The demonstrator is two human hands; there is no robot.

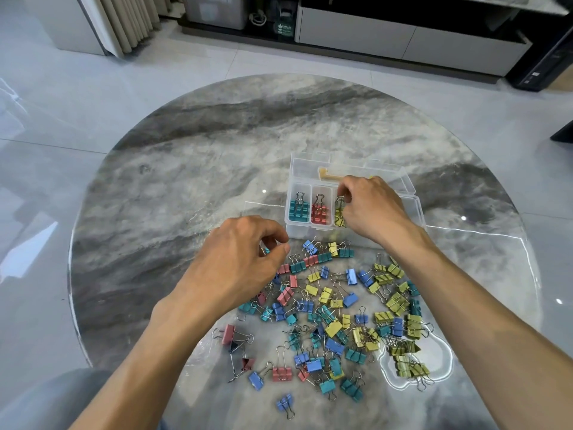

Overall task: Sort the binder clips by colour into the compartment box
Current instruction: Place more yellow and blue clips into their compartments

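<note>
A clear compartment box (pixel 296 228) stands open on the round table. It holds teal clips (pixel 298 209) in the left slot, red clips (pixel 319 214) in the middle and yellow clips (pixel 339 214) in the third. My right hand (pixel 373 209) hovers over the third slot and pinches the wire handle of a yellow clip there. My left hand (pixel 245 256) is just left of the box's front, above the pile's far edge. Its curled fingers pinch a small clip that shows a bit of teal and is mostly hidden. Several loose clips (pixel 335 311) in blue, teal, yellow and red lie scattered nearer to me.
The box's clear lid (pixel 403 181) lies open behind it, with a tan latch (pixel 325 175). The marble-patterned table (pixel 186 181) has a glossy rim. A clump of yellow-green clips (pixel 406 364) lies at the right. A cabinet stands across the tiled floor.
</note>
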